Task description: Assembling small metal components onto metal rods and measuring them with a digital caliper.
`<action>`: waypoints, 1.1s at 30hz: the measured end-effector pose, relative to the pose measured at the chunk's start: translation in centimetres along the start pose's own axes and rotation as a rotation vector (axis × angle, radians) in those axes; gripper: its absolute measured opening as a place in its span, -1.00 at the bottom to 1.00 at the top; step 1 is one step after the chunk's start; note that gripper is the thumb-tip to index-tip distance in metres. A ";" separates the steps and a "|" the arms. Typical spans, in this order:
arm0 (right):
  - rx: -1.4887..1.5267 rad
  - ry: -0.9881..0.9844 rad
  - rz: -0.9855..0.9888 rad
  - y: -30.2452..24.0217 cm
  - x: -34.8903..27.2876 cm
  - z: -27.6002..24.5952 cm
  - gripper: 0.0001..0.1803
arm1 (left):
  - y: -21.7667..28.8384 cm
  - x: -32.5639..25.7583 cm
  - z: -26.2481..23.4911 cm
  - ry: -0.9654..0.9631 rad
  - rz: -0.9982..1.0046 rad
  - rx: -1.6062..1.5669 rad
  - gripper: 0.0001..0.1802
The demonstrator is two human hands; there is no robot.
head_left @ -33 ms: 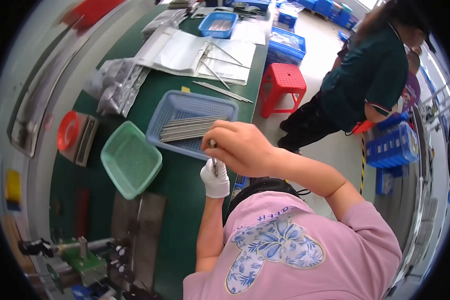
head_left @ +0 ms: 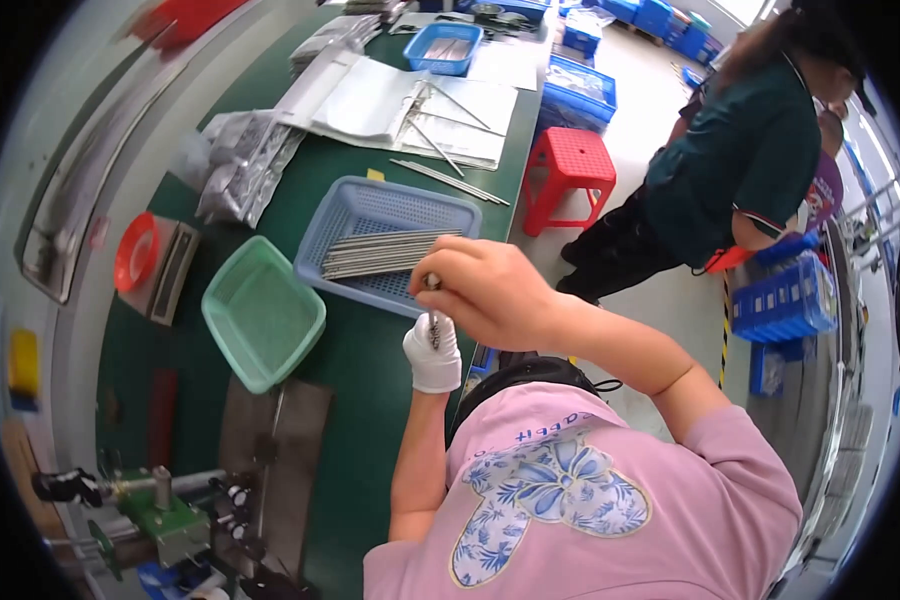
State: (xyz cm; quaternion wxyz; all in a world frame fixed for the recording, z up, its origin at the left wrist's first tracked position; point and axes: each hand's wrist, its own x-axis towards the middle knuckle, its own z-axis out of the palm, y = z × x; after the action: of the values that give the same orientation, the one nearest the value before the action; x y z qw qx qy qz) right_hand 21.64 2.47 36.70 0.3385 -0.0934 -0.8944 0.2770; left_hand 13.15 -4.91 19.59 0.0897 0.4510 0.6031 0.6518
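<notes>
My left hand [head_left: 433, 359], in a white glove, is closed around a slim, shiny metal piece [head_left: 434, 328] that looks like a rod or several rods seen nearly end-on. Just above it, my bare right hand [head_left: 488, 294] pinches the upper end of this metal between thumb and fingers. How far the metal reaches inside the glove is hidden. Behind the hands, a blue-grey perforated basket [head_left: 315, 215] holds several thin metal rods [head_left: 380, 254] lying side by side, their right ends partly covered by my right hand.
Left of the basket sit a green tray [head_left: 260, 325] and a scale with an orange pan [head_left: 138, 253]. Loose rods [head_left: 450, 182] and an open binder [head_left: 370, 100] lie beyond. A green clamp fixture [head_left: 170, 515] stands near left. Rightward are a red stool [head_left: 573, 165] and a standing person [head_left: 735, 170].
</notes>
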 end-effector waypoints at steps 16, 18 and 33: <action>0.671 0.065 0.363 4.9 -0.7 -6.3 -0.86 | 2.3 0.6 -1.1 -0.024 -0.162 -0.048 -0.60; 0.054 0.177 -0.175 -0.9 5.5 -5.6 -0.81 | 0.6 0.1 -1.8 0.010 -0.181 -0.002 -0.61; -0.193 0.015 -0.072 -0.7 1.0 -5.3 -0.66 | 1.1 -1.4 -0.2 -0.069 -0.050 0.005 -0.78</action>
State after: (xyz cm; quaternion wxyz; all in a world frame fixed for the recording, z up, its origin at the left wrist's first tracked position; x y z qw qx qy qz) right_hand 24.37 4.56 40.92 0.3445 -0.0956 -0.9171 0.1766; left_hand 14.30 -6.21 19.91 0.1256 0.4581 0.6125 0.6318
